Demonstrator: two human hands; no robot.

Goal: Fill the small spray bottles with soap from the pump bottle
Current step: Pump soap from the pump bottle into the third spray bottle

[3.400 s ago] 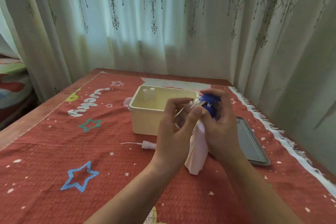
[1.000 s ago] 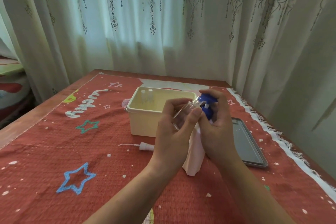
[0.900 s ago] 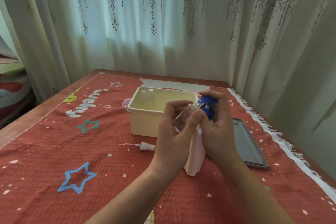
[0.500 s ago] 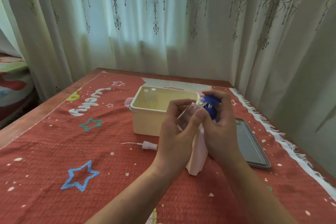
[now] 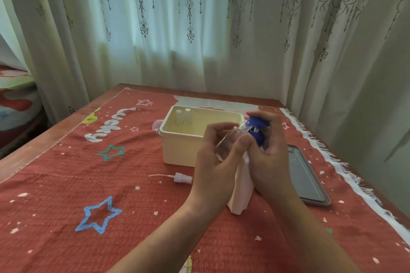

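The left hand (image 5: 218, 162) curls its fingers round a clear small spray bottle (image 5: 230, 139), tilting its open neck to the spout of the pump bottle (image 5: 243, 186), which stands on the cloth. The right hand (image 5: 269, 162) wraps the blue pump head (image 5: 258, 123). Filling seems under way; the next move calls for a steady press with the neck kept under the spout. I can't make out any soap level. A loose spray cap (image 5: 183, 178) lies beside; in the cream tub (image 5: 182, 150) behind, two faint bottles.
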